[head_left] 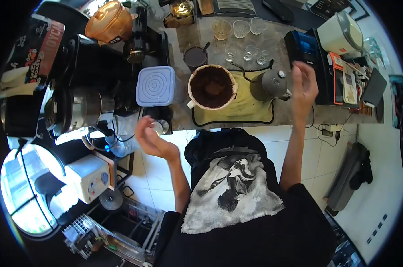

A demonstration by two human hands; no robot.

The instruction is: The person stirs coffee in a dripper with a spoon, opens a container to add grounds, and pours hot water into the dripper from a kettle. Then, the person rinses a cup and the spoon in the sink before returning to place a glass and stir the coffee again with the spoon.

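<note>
Grey counter [277,42], tiled floor [277,142] below: kettle [264,86] just L of R hand [304,84].

Kettle's upright on R end of yellow towel [237,115]; long axis diag., spout [241,70] aimed far-L, handle [288,94] on R hand's side, so R hand's much nearer than L hand [156,141]. R fingers loosely curled, slightly apart, nothing seen in them; contact w/ handle can't tell. White-rimmed cup [212,108] w/ brown grounds [214,89] sits L of kettle, btw the hands. L hand's at counter's near edge, fingers half-curled, no visible hold, just beside small metal pot [161,127]; touching or not, unclear. Further out: lilac box [155,86] L of cup, dark mug [187,62] w/ spoon [206,46] behind, glasses [221,30] far side.
</note>
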